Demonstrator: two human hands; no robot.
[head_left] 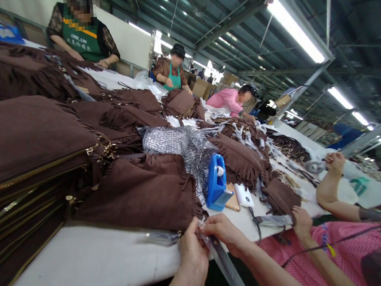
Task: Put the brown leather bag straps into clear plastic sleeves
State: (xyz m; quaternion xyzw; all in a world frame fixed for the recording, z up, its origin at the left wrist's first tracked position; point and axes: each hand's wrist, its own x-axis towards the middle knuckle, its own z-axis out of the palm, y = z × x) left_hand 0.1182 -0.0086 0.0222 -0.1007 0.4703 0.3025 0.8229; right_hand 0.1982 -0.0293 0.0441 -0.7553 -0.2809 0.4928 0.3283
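Both hands meet at the near edge of the white table [87,263]: the left hand [191,249] and the right hand [223,233] each pinch, fingers closed tight, a clear plastic strip [220,256] that hangs down past the table lip between them. It lies just in front of the fringe of a brown suede bag [138,196], which rests flat close to the edge. Left of the hands a bare stretch of tabletop runs along the rim; beyond it brown bags with gold zippers are stacked high [27,148]. Just behind the right hand stands a blue tape dispenser [216,183], near a patterned grey cloth [180,144]. To the right a co-worker in a pink checked top [337,255] rests a hand [301,222] on the edge. Long ceiling lamps [295,29] light the hall.
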